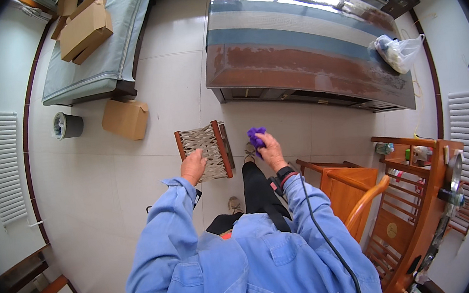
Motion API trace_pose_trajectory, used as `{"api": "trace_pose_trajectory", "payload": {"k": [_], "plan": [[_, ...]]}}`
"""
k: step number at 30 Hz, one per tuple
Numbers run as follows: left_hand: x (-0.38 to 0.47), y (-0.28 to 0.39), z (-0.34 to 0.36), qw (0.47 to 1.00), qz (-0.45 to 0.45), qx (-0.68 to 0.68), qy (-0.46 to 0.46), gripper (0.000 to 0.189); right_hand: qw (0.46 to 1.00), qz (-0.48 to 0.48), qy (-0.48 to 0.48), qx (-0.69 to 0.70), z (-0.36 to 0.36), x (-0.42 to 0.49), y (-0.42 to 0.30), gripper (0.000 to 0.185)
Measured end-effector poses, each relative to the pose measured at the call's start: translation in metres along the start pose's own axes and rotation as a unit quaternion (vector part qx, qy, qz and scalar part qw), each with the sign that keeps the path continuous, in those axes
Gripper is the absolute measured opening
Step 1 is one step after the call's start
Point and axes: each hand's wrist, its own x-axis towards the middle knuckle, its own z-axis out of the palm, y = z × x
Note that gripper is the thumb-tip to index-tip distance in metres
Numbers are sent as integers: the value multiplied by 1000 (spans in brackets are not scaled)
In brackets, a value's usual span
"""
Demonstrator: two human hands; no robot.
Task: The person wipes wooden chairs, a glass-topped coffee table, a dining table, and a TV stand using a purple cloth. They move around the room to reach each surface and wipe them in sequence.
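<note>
A crumpled purple cloth (255,137) is bunched in the fingers of my right hand (271,150), which is held out over the floor near my forward shoe (249,150). My left hand (194,166) has its fingers curled and overlaps a small folding stool (206,139) with reddish wooden rails and a seat of woven beige straps. Whether these fingers grip the straps or only hover above them cannot be told. Part of the woven seat is hidden behind that hand.
Ahead stands a low, dark wooden table (276,57) with wet-looking patches and a plastic bag (399,53) on it. Left are a cardboard box (125,119), a waste bin (70,124) and a cushioned seat (92,76). Near my right arm are a wooden chair (348,190) and a wooden rack (422,194).
</note>
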Motion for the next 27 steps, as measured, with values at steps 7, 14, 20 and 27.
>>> {"api": "trace_pose_trajectory", "payload": {"k": [7, 14, 20, 27], "plan": [[203, 44, 19, 974, -34, -207, 85, 41, 987, -19, 133, -90, -60, 166, 51, 63], [381, 85, 44, 919, -45, -348, 178, 48, 970, -32, 161, -181, -97, 293, 104, 63], [466, 79, 78, 962, 52, -113, 243, 70, 953, -32, 119, -277, -87, 339, 150, 69], [481, 65, 104, 953, 92, 110, 267, 84, 956, -35, 114, -268, -74, 336, 173, 73]]}}
